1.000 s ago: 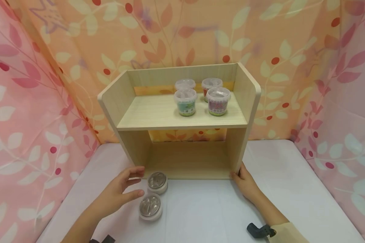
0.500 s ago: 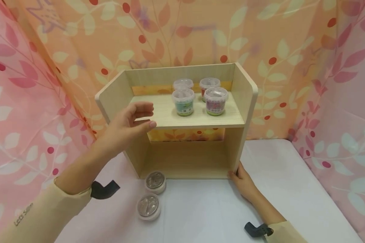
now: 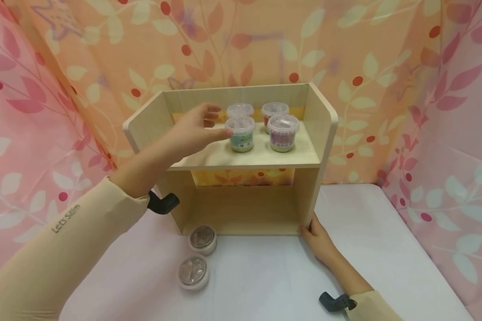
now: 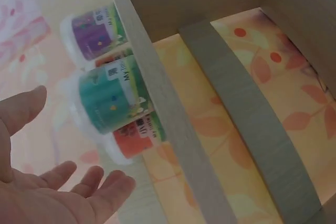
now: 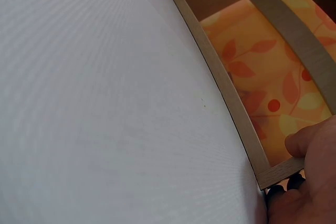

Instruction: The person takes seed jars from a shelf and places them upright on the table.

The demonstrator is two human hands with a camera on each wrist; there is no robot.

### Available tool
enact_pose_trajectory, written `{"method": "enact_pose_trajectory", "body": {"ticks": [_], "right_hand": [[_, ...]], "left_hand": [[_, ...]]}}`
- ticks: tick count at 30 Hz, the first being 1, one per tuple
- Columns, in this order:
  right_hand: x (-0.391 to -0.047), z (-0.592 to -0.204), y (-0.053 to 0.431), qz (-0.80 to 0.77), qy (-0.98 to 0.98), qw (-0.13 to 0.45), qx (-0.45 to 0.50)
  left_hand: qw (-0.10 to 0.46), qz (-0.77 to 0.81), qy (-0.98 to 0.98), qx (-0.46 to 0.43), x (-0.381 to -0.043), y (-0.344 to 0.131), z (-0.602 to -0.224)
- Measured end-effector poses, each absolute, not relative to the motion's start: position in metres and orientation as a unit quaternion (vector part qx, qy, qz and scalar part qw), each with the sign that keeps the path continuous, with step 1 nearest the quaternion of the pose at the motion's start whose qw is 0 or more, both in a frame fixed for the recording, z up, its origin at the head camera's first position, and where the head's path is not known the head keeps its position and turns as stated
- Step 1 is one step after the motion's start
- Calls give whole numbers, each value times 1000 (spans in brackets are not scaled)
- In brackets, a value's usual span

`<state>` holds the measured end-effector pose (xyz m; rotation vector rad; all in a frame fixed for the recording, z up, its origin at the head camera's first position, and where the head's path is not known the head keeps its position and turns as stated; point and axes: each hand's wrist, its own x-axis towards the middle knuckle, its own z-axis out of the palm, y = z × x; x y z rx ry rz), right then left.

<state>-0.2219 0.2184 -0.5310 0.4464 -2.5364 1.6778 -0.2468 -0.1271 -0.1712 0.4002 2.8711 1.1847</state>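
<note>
My left hand [image 3: 189, 133] reaches over the upper board of a pale wooden shelf [image 3: 325, 120], fingers and thumb spread beside a teal-labelled plastic tub [image 3: 242, 141]. In the left wrist view, a gap shows between the fingers and that tub [image 4: 113, 95]. A purple-labelled tub [image 3: 282, 139] stands to its right, and a red-labelled tub [image 3: 267, 121] is behind. Another clear-lidded tub [image 3: 240, 108] is partly hidden behind the teal one. My right hand [image 3: 321, 243] grips the shelf's lower right front corner, its thumb [image 5: 302, 142] inside the side panel and fingers outside.
Two round tubs with clear lids, one nearer the shelf [image 3: 202, 237] and one closer to me [image 3: 193, 270], sit on the white-covered table [image 3: 261, 281] by the shelf's lower left corner. Floral cloth [image 3: 385, 133] hangs behind and at both sides.
My left hand has risen from beside the two tubs on the table, up and to the right, to the teal tub on the upper board. The right hand has kept its grip.
</note>
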Motion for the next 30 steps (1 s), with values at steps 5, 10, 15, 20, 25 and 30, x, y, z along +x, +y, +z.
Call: {"method": "enact_pose_trajectory", "body": {"ticks": [5, 10, 15, 20, 25, 30], "right_hand": [[-222, -534, 218, 545, -826, 28, 143], [-222, -535, 219, 539, -830, 29, 140], [-222, -534, 219, 538, -830, 28, 142], [-222, -532, 218, 538, -831, 29, 136], [-223, -532, 217, 539, -832, 27, 132], [-225, -531, 218, 538, -831, 32, 139]], "left_hand": [[26, 394, 910, 127, -263, -115, -176], [34, 406, 904, 132, -272, -105, -179], [23, 400, 907, 128, -277, -97, -182], [3, 403, 907, 121, -277, -94, -185], [-14, 424, 898, 118, -269, -98, -185], [-23, 446, 883, 144, -250, -102, -181]]}}
